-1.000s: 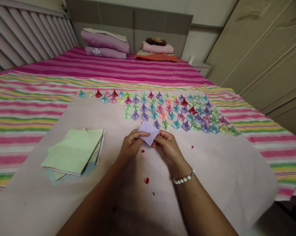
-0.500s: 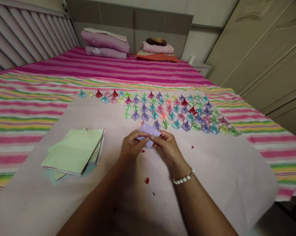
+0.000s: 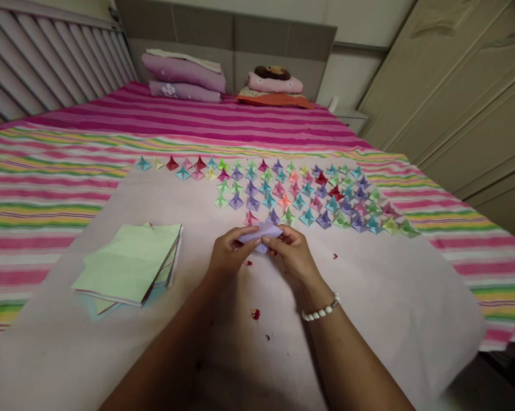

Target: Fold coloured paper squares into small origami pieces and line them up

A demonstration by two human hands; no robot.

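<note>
Head | left hand [image 3: 228,251] and right hand [image 3: 296,256] pinch lilac paper [image 3: 269,230] | stack [image 3: 129,262] lies left | folded pieces [image 3: 299,201] stand in rows beyond

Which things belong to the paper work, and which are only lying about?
Seem part of the work: purple paper in left hand and right hand, paper stack, folded paper shapes.

Apparently just lying about: red scraps, purple bedding, orange cloth.

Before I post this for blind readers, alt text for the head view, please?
Two hands hold a folded purple paper over a pale sheet. Beyond are rows of colourful paper shapes; a paper stack lies at left.
</note>
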